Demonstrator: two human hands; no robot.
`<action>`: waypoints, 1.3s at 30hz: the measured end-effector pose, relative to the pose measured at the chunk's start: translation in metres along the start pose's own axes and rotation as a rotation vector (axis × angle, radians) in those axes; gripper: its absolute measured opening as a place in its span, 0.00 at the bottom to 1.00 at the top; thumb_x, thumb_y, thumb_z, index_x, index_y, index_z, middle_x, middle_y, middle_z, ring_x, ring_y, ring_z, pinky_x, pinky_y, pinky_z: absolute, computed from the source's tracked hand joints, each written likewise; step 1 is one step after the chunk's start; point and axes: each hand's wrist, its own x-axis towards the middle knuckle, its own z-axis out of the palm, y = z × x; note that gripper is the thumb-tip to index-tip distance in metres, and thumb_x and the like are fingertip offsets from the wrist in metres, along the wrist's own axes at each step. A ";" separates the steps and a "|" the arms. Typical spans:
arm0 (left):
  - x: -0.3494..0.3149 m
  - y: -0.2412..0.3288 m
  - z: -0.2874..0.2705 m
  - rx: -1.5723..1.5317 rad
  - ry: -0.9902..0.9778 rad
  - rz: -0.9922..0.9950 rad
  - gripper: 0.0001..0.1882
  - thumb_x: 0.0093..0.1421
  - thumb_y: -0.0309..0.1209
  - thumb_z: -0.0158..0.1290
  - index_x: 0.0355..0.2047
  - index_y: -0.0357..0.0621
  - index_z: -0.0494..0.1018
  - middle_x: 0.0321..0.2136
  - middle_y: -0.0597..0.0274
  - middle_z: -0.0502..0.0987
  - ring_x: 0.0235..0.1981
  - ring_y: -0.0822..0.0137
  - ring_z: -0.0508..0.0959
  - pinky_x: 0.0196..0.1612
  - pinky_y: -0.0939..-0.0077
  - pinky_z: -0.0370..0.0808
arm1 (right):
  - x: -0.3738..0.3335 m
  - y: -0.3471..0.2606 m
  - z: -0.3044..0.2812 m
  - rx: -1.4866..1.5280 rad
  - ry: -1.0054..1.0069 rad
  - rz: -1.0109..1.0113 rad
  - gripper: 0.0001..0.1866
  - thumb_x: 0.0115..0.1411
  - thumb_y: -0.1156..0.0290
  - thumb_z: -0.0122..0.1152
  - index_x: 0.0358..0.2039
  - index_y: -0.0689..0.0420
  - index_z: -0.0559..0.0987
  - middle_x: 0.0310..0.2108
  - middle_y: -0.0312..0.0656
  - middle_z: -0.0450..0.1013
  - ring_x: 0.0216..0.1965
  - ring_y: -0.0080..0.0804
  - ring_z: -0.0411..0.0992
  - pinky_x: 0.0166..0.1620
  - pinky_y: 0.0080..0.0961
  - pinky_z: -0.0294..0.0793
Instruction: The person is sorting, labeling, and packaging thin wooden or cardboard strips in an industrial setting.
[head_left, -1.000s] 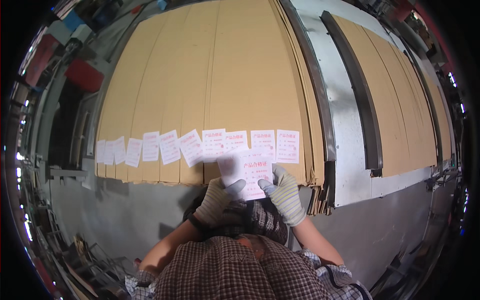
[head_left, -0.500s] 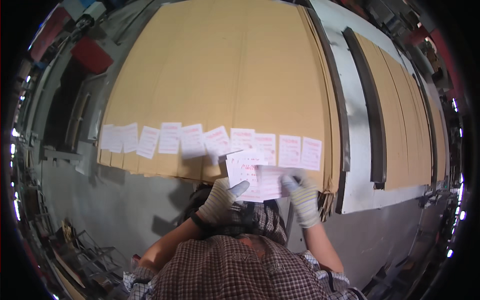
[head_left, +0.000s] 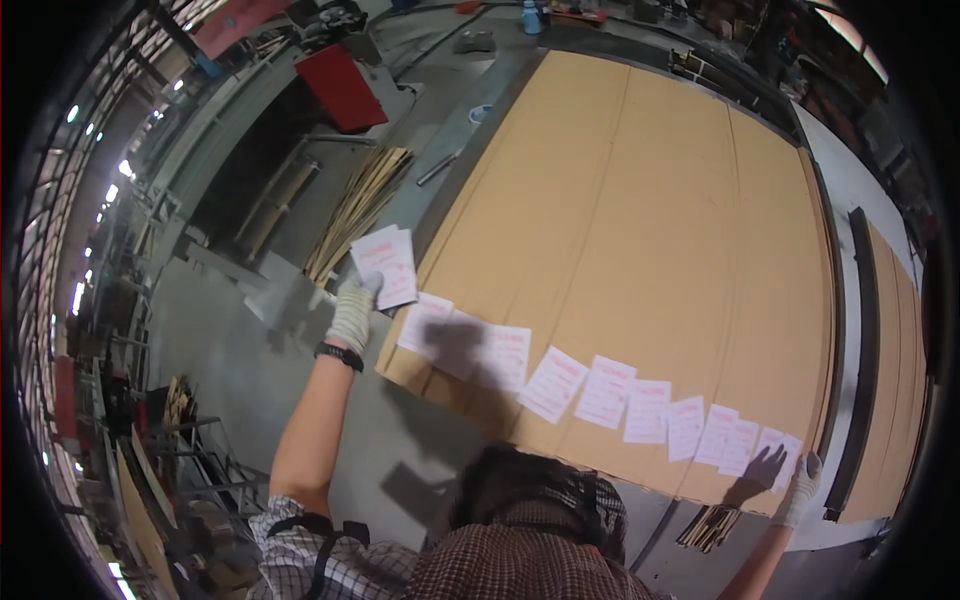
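My left hand (head_left: 353,308), in a striped work glove, grips a small stack of white paper slips (head_left: 385,262) with red print, thumb on top. It is held up beyond the left edge of a large brown cardboard sheet (head_left: 660,230). At the far right end of a row of similar slips (head_left: 603,392) is my gloved right hand (head_left: 803,488), near the cardboard's right edge. Its fingers look stretched out, and their spread shadow falls on the last slips. No paper shows in the right hand. The row's slips lie along the near edge, some overlapping.
Thin wooden strips (head_left: 358,215) lie left of the cardboard, near a red box-like object (head_left: 340,88). A second cardboard stack with a dark edge bar (head_left: 850,370) is at the right. More strips (head_left: 708,528) stick out below the near edge. A blue bottle (head_left: 531,17) stands far off.
The view has swung to the left. My left hand has carried the slips out to the left. My right hand has let go of them and moved to the cardboard's right end.
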 end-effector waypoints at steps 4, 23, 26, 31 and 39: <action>0.112 -0.068 -0.124 0.333 0.102 -0.041 0.20 0.61 0.33 0.56 0.49 0.31 0.73 0.43 0.54 0.79 0.41 0.61 0.79 0.49 0.69 0.74 | 0.002 0.024 -0.005 -0.024 -0.042 -0.024 0.18 0.58 0.76 0.66 0.49 0.61 0.77 0.44 0.35 0.75 0.42 0.23 0.71 0.45 0.19 0.72; 0.138 -0.025 0.026 0.965 -0.193 -0.192 0.32 0.52 0.51 0.64 0.45 0.34 0.76 0.38 0.50 0.82 0.40 0.57 0.81 0.46 0.67 0.75 | 0.163 0.021 0.031 -0.583 0.110 0.293 0.22 0.67 0.53 0.48 0.47 0.61 0.72 0.36 0.50 0.72 0.33 0.43 0.72 0.35 0.37 0.75; 0.143 -0.034 0.040 0.833 -0.213 -0.151 0.30 0.52 0.47 0.66 0.45 0.33 0.76 0.37 0.52 0.82 0.37 0.65 0.80 0.42 0.70 0.77 | 0.155 -0.003 0.044 -0.719 0.136 0.338 0.24 0.67 0.52 0.48 0.49 0.61 0.71 0.39 0.51 0.72 0.36 0.44 0.72 0.39 0.36 0.76; 0.154 -0.050 0.027 0.987 -0.138 -0.072 0.29 0.46 0.51 0.69 0.30 0.34 0.78 0.25 0.54 0.81 0.26 0.71 0.77 0.28 0.68 0.73 | 0.151 -0.021 0.070 -0.858 0.124 0.382 0.26 0.68 0.50 0.47 0.53 0.61 0.70 0.44 0.52 0.72 0.42 0.44 0.73 0.45 0.35 0.76; 0.172 -0.033 0.046 0.990 -0.134 -0.166 0.34 0.49 0.58 0.64 0.28 0.32 0.77 0.23 0.55 0.79 0.23 0.64 0.78 0.28 0.65 0.73 | 0.135 -0.079 0.117 -1.023 0.095 0.413 0.30 0.69 0.47 0.43 0.58 0.61 0.68 0.52 0.54 0.71 0.50 0.47 0.72 0.53 0.37 0.77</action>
